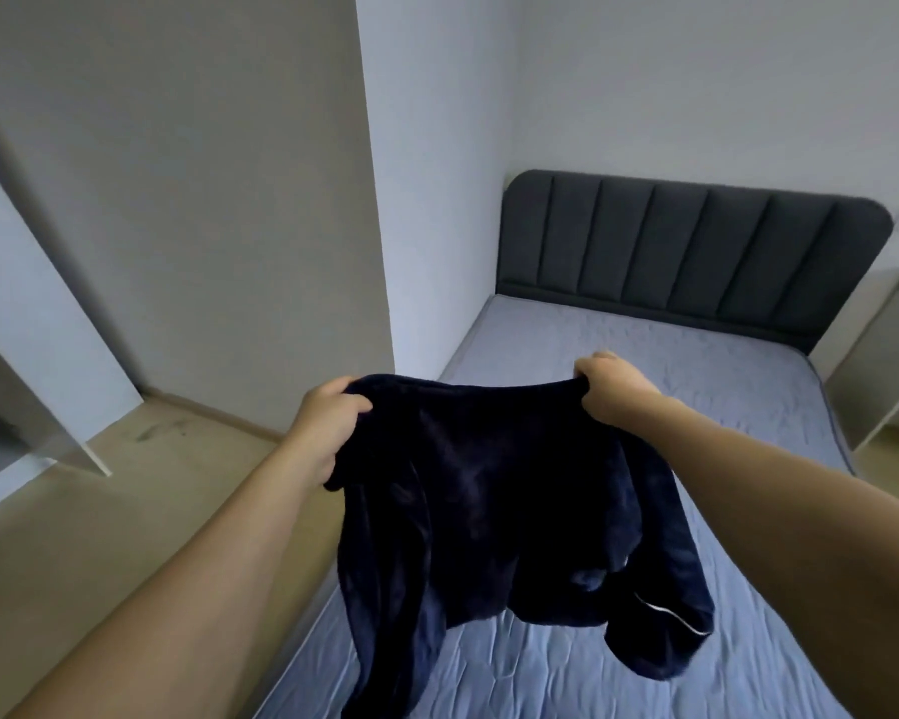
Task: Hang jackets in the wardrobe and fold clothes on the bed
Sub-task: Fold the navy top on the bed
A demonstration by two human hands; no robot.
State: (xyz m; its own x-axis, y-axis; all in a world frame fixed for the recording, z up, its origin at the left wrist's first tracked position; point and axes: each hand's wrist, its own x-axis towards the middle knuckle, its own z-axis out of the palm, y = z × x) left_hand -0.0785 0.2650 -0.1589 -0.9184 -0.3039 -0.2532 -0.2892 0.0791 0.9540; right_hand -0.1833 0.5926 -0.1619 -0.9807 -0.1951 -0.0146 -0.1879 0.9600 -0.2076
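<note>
A dark navy fleece top (489, 500) hangs spread in the air above the near part of the bed (644, 355). My left hand (328, 422) grips its upper left edge and my right hand (605, 386) grips its upper right edge. The sleeves dangle down; the right one shows a thin white stripe near its cuff. The bed has a light blue sheet and lies under and beyond the garment.
A dark grey padded headboard (696, 246) stands at the far end of the bed. A tall grey wardrobe panel (203, 199) rises at the left, with an open door (37, 324) beside it. A pale bedside unit (878, 355) sits at the right. Beige floor (100, 511) runs along the bed's left side.
</note>
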